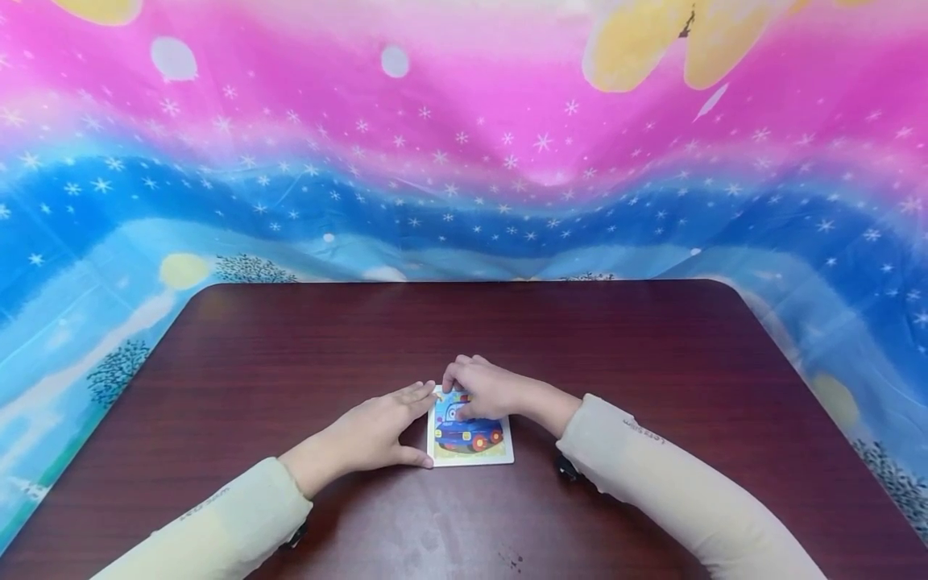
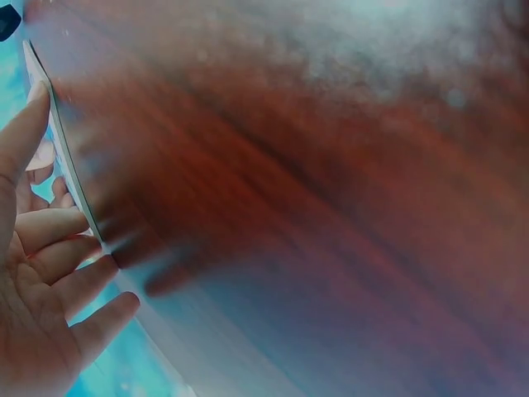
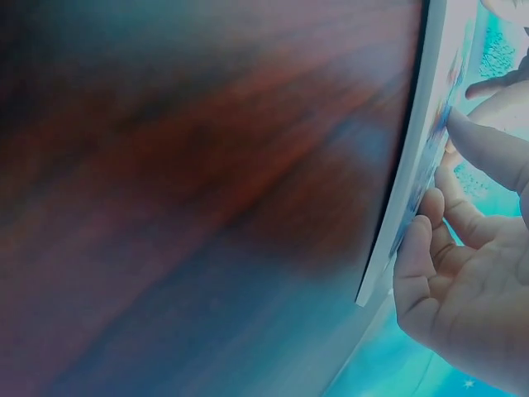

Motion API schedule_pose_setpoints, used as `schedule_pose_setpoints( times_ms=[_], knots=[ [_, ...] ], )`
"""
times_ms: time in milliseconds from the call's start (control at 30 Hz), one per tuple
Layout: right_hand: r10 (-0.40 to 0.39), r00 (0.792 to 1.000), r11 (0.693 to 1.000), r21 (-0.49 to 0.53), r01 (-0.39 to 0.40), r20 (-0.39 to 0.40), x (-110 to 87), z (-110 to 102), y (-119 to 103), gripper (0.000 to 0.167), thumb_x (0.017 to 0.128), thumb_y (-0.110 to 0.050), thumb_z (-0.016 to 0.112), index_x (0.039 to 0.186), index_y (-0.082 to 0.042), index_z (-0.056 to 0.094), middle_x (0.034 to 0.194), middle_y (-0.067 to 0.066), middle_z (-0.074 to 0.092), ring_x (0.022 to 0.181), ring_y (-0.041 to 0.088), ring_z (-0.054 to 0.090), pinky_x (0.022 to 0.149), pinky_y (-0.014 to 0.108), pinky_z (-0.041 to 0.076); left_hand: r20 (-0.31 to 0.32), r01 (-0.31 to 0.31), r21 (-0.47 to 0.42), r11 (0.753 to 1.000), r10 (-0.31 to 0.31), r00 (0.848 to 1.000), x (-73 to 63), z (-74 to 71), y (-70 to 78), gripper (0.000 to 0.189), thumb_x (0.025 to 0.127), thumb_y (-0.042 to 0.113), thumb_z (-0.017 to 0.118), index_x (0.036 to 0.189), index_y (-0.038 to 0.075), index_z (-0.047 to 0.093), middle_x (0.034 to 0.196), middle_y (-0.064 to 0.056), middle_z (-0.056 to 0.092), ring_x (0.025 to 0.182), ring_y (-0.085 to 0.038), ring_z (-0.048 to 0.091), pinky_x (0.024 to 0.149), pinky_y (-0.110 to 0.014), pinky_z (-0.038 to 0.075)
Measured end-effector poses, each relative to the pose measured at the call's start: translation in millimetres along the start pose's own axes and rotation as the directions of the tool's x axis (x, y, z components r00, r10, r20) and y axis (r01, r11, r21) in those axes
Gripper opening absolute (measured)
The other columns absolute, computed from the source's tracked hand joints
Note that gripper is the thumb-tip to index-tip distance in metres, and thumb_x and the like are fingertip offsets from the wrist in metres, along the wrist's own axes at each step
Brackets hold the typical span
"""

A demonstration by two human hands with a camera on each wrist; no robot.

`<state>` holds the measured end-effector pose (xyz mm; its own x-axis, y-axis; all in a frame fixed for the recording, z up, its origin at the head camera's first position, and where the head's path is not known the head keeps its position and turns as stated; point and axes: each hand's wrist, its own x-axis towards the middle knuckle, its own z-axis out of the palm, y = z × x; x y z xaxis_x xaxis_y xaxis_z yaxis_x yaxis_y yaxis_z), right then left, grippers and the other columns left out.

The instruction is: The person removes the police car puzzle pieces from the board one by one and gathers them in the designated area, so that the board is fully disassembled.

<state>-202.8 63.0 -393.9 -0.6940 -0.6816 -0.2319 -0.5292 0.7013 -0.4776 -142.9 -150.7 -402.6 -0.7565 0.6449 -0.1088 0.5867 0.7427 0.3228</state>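
A square picture board [image 1: 474,461] with a white border lies flat on the table, showing a blue cartoon vehicle with orange-red wheels. Along its left side rests my left hand [image 1: 373,432], thumb at the near corner and fingertips at the far one, the fingers mostly straight. My right hand [image 1: 489,391] reaches over the board's far right part with curled fingers. In the right wrist view its thumb [image 3: 488,153] and fingertips touch the picture face; I cannot tell whether they pinch any part of it. In the left wrist view the board's edge [image 2: 70,161] appears thin, beside the fingers.
The dark reddish-brown wooden table [image 1: 326,338] extends around the board on all sides. Behind and beside it hangs a pink and blue printed cloth [image 1: 464,177] with snowflakes. Both forearms wear pale sleeves [image 1: 652,475], with dark objects under the cuffs.
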Motion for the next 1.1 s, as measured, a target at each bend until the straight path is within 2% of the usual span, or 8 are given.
schedule_pose_setpoints(
  times_ms=[400, 600, 733, 933, 1100],
  knots=[
    [-0.001, 1.000, 1.000, -0.015, 0.001, 0.023, 2.5, 0.3, -6.3, 0.030, 0.087, -0.016, 0.076, 0.112, -0.010, 0.060, 0.107, 0.001, 0.054, 0.102, 0.019, 0.046, 0.096, 0.035, 0.044, -0.005, 0.004, -0.019, 1.000, -0.004, 1.000, -2.7, -1.0, -0.5, 0.089, 0.079, 0.049, 0.080, 0.144, -0.003, 0.048, 0.155, -0.019, 0.041, 0.144, -0.032, 0.041, 0.111, -0.047, 0.042],
    [0.023, 0.999, 1.000, -0.014, -0.023, 0.022, -0.9, -1.6, -5.6, 0.030, 0.088, -0.016, 0.076, 0.112, -0.010, 0.060, 0.107, 0.001, 0.053, 0.102, 0.018, 0.046, 0.096, 0.035, 0.043, 0.012, -0.009, -0.058, 0.998, 0.010, 1.000, 1.0, -0.7, 0.9, 0.088, 0.081, 0.045, 0.080, 0.145, -0.006, 0.045, 0.156, -0.022, 0.038, 0.146, -0.035, 0.038, 0.113, -0.048, 0.039],
    [0.021, 1.000, 1.000, -0.010, -0.021, 0.012, -1.3, -1.0, -5.8, 0.030, 0.088, -0.016, 0.076, 0.111, -0.010, 0.059, 0.106, 0.001, 0.053, 0.101, 0.018, 0.045, 0.095, 0.035, 0.043, 0.011, 0.000, -0.052, 0.999, 0.001, 1.000, 1.3, -1.4, 1.1, 0.089, 0.080, 0.045, 0.080, 0.145, -0.005, 0.046, 0.156, -0.022, 0.038, 0.145, -0.035, 0.039, 0.112, -0.048, 0.040],
    [0.010, 1.000, 1.000, 0.016, -0.010, 0.002, -0.6, 0.0, -5.5, 0.032, 0.087, -0.014, 0.077, 0.110, -0.010, 0.057, 0.105, 0.001, 0.053, 0.101, 0.018, 0.046, 0.094, 0.035, 0.043, 0.018, 0.027, -0.047, 0.999, -0.026, 1.000, 0.3, -2.9, 1.2, 0.091, 0.079, 0.050, 0.080, 0.145, -0.003, 0.047, 0.157, -0.018, 0.039, 0.146, -0.032, 0.039, 0.113, -0.046, 0.040],
    [-0.032, 0.999, 0.999, 0.015, 0.032, -0.010, -0.1, 0.6, -2.4, 0.037, 0.086, -0.012, 0.077, 0.117, -0.010, 0.057, 0.106, 0.003, 0.055, 0.101, 0.019, 0.047, 0.095, 0.037, 0.043, 0.012, 0.030, -0.052, 0.998, -0.029, 0.999, 0.4, -2.1, 0.7, 0.091, 0.079, 0.052, 0.079, 0.145, -0.002, 0.046, 0.157, -0.017, 0.039, 0.146, -0.031, 0.038, 0.113, -0.046, 0.040]
  ],
)
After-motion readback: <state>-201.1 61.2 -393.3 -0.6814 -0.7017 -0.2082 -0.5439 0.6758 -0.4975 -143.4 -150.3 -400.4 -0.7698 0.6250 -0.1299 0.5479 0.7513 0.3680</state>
